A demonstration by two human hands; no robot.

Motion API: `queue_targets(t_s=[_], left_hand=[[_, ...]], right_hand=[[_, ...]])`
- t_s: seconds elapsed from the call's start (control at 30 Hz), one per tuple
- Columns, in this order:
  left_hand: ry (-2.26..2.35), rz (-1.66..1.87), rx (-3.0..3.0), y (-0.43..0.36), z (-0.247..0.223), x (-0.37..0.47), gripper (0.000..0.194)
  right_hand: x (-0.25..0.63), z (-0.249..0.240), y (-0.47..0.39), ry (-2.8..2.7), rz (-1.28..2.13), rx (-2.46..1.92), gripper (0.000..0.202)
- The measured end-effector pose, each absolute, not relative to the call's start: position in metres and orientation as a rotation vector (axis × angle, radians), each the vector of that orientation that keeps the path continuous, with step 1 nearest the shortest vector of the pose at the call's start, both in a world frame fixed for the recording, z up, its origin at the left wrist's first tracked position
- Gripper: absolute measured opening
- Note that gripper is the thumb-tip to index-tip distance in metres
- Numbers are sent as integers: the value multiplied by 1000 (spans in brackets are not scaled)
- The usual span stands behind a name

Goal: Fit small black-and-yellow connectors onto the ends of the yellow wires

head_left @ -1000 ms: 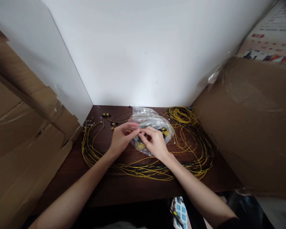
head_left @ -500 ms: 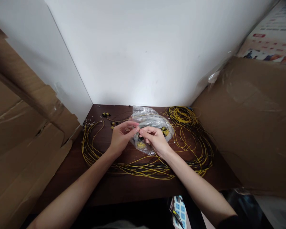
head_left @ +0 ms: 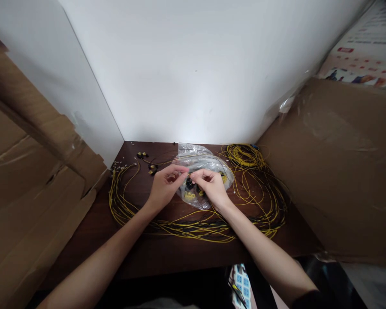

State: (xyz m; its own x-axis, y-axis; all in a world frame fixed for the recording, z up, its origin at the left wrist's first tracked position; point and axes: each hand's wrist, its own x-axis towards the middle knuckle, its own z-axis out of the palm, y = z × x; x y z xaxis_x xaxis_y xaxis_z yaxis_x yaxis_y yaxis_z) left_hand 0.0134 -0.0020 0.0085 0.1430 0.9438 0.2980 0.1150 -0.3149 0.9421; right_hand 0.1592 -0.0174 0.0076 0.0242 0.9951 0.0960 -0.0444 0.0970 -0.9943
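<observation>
My left hand and my right hand meet almost fingertip to fingertip above a clear plastic bag. Both are closed in a pinch. A thin yellow wire runs up to my right hand, and a tiny yellowish bit shows between the fingertips. What my left fingers pinch is too small to make out. Below the hands, the bag bears small yellow rings and black parts. A bundle of yellow and black wires curves round in front of the bag.
Small black-and-yellow connectors lie left of the bag. Coiled yellow wire sits at the back right. White scraps are scattered at the back left. Cardboard flanks the dark tabletop, with a white panel behind.
My right hand has shifted slightly, leaving a small gap between the fingertips and uncovering more black parts. My left hand keeps nearly the same pinch. The view has moved a little.
</observation>
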Motion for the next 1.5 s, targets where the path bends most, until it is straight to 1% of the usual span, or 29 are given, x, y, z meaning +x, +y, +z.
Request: queue_targets(t_s=[0.33,0.77,0.97,1.13,1.33,1.5], left_hand=[[1015,1264,1535,-2,8,12,16],[934,1304,1791,1,3,9,13],[940,1313,1890,0,6,9,10],[980,1329,2101,-1,8,8,8],[974,1385,2419,1,8,2,9],[959,1221,2815,3,12,-4,12]], right_hand=[[159,6,-17,-1250,1115,-1099,19],[160,5,-16,-1071,1365,-1018,19],[160,5,-18,-1132,1288,-1057,19],[160,7,-18,-1188,1206,-1103,20],[158,7,-18,-1232,1201,-1104,20],[159,1,-16,-1294,1129,-1116,16]])
